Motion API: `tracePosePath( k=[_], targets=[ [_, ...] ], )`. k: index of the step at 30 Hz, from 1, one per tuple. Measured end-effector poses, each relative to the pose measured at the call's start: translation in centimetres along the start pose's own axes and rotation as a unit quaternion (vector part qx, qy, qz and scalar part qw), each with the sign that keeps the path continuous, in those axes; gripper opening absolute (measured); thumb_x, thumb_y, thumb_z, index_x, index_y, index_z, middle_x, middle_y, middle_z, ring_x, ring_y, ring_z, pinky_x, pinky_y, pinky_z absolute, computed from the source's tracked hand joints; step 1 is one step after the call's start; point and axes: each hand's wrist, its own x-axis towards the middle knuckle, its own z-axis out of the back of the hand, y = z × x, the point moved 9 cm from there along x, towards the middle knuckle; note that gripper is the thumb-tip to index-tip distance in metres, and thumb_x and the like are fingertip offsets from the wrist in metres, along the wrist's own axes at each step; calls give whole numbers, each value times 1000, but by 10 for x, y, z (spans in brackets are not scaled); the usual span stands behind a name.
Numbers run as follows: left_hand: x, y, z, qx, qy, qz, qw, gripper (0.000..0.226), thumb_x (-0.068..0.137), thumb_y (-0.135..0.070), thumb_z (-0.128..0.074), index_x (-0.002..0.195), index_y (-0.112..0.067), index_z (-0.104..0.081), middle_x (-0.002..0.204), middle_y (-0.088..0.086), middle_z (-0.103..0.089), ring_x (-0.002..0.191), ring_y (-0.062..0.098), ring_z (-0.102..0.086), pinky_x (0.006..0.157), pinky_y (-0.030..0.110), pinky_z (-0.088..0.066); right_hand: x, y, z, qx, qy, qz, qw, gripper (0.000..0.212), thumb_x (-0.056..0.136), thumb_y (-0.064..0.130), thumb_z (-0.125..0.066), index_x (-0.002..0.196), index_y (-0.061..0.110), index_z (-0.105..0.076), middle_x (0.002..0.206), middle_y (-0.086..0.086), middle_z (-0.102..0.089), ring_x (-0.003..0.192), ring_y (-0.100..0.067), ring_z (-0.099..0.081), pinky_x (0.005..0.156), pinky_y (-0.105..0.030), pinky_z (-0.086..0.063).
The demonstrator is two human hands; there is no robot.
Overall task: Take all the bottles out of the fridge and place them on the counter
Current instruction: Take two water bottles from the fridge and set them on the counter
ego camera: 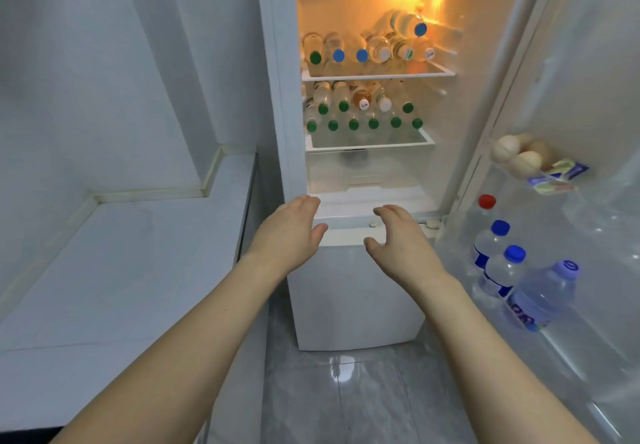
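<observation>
While fridge [363,305] is standing open, shelves & door are holding all bottles [363,121]; counter [121,270] showing none. Left hand [291,232], right hand [398,236] reaching in, fingers relaxed, holding nothing.

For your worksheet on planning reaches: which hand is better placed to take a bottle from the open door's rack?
The right hand, probably: it is open, holds nothing, and lies nearer the door bottles at right; the left hand would cross over.

Two bare forearms, no sleeves, hands [291,232] without rings or watch
</observation>
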Motion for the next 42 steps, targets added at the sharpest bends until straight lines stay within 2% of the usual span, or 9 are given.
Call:
tracePosePath(
  k=[4,14,17,25,29,33,37,40,42],
  targets=[
    [54,-15,-10,18,-1,0,1000,44,99,-37,-47,135,-13,-44,137,4,-50,118,26,-51,93,39,-46,44,-40,22,5,-12,-12,1000,56,90,22,-58,142,8,-41,149,-6,-37,137,-21,-34,110,-29,-26],
    [157,-50,-16,28,-27,-11,999,49,99,-37,-47,142,-14,-39,145,3,-45,127,24,-46,98,36,-41,127,-92,60,14,-31,-5,999,57,91,25,-58,144,11,-40,149,-3,-37,135,-20,-36,110,-30,-29],
    [179,-56,-12,26,-38,-20,999,47,99,-37,-47,140,-15,-40,143,2,-47,122,24,-50,93,35,-44,145,-99,64,20,-36,-4,999,57,91,25,-58,144,12,-39,149,-2,-37,135,-20,-37,110,-30,-29],
    [247,-57,-15,21,-68,-63,995,42,97,-34,-52,133,-14,-47,137,3,-52,120,21,-50,93,32,-42,203,-110,57,37,-49,-26,998,57,92,26,-58,144,14,-38,150,-1,-36,137,-20,-36,112,-33,-32],
    [288,-50,-22,12,-73,-85,994,40,96,-33,-52,130,-12,-50,135,4,-53,120,24,-51,93,37,-45,238,-116,54,42,-61,-32,997,55,93,24,-57,144,12,-39,150,-3,-36,138,-20,-34,112,-33,-29],
    [337,-44,-16,-8,-101,-115,988,38,93,-30,-57,127,-13,-53,130,3,-57,115,23,-55,90,39,-50,287,-110,63,54,-107,-20,993,49,91,16,-58,138,5,-46,143,-8,-43,133,-21,-37,110,-28,-27],
    [377,-55,-9,-28,-130,-147,980,32,92,-28,-56,120,-12,-55,121,4,-58,108,25,-54,81,36,-45,334,-110,89,70,-186,-14,980,34,86,6,-57,121,3,-57,122,-10,-55,116,-26,-50,96,-27,-37],
    [408,-59,-4,-34,-141,-160,976,34,92,-27,-55,122,-11,-55,122,5,-58,108,24,-54,85,35,-44,366,-110,114,76,-231,-16,970,37,88,3,-55,124,3,-56,127,-12,-55,120,-25,-47,92,-16,-29],
    [428,-61,2,-38,-153,-158,975,35,93,-28,-56,123,-10,-55,122,6,-59,107,25,-55,85,35,-44,386,-112,131,86,-250,-21,964,40,89,4,-53,129,7,-54,131,-10,-54,123,-23,-47,97,-22,-33]
  ],
)
